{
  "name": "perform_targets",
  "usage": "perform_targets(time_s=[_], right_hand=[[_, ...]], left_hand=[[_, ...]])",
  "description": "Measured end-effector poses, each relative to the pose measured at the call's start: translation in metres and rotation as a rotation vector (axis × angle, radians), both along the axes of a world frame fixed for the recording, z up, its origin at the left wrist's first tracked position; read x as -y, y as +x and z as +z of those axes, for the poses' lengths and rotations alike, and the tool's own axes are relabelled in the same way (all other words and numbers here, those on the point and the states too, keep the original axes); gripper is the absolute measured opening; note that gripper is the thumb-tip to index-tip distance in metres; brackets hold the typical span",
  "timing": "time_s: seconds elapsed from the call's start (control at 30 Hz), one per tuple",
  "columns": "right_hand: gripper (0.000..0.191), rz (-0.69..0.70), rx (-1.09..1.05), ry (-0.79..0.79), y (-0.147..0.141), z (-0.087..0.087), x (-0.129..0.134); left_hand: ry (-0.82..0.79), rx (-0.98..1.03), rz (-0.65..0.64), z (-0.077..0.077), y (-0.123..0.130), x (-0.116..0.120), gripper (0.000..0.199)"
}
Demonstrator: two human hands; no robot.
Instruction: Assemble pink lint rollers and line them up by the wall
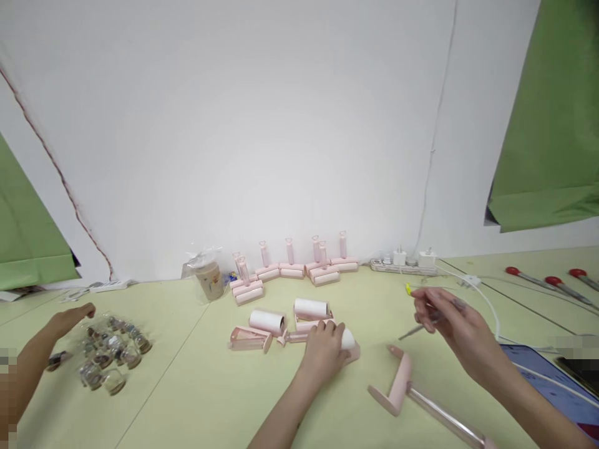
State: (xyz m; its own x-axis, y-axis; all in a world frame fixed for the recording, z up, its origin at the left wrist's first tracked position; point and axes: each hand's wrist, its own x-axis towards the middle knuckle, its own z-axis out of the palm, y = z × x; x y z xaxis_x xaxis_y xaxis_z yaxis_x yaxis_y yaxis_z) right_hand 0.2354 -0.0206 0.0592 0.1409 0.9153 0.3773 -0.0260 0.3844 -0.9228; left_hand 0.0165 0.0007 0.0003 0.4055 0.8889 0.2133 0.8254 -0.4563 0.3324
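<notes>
My left hand (324, 350) lies curled over a lint roller, its fingers round the white sticky roll (347, 340). Part of the pink frame shows beneath and beside the fingers. Raised above the table on the right, my right hand (447, 321) pinches a thin metal tool (412, 332) that points down to the left; its exact kind is unclear. Below that hand rests a bare pink lint roller frame (397, 388) with a clear handle. Left of my left hand lie a white roll (266, 321) and a pink frame (249, 338). Another white roll (311, 308) is just behind it.
Several pink lint rollers (292, 269) stand along the wall. A bagged cup (209, 279) and a power strip (402, 265) are also there. At left, another person's hand (70, 319) is near small glass jars (115, 349). Red-handled tools (555, 282) and a tablet (547, 380) lie right.
</notes>
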Motion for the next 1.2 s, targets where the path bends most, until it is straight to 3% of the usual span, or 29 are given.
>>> perform_targets(time_s=[0.17, 0.5, 0.7, 0.87, 1.03, 1.13, 1.2], right_hand=[[0.028, -0.015, -0.004, -0.110, 0.018, -0.023, 0.010], [0.031, -0.025, 0.036, -0.138, 0.021, -0.039, 0.013], [0.028, -0.011, 0.110, -0.148, 0.021, -0.044, 0.018], [0.029, -0.015, 0.195, -0.158, 0.023, -0.045, 0.024], [0.037, -0.014, 0.477, -0.136, 0.028, -0.045, 0.025], [0.030, 0.067, 0.742, -0.010, 0.008, -0.040, 0.017], [0.027, 0.171, 0.943, 0.102, -0.019, -0.037, 0.005]], left_hand=[[0.051, -0.149, 0.006, -0.003, 0.002, -0.001, 0.044], [0.112, -0.250, 0.012, -0.003, 0.008, 0.000, 0.048], [0.118, -0.215, -0.003, -0.014, 0.014, 0.001, 0.028], [0.132, -0.036, -0.033, -0.008, 0.015, 0.003, 0.044], [0.106, 0.141, 0.005, 0.002, -0.010, 0.008, 0.052], [-0.093, 0.379, 0.063, -0.012, -0.030, 0.013, 0.076], [-0.228, 0.597, 0.111, -0.028, -0.038, 0.017, 0.080]])
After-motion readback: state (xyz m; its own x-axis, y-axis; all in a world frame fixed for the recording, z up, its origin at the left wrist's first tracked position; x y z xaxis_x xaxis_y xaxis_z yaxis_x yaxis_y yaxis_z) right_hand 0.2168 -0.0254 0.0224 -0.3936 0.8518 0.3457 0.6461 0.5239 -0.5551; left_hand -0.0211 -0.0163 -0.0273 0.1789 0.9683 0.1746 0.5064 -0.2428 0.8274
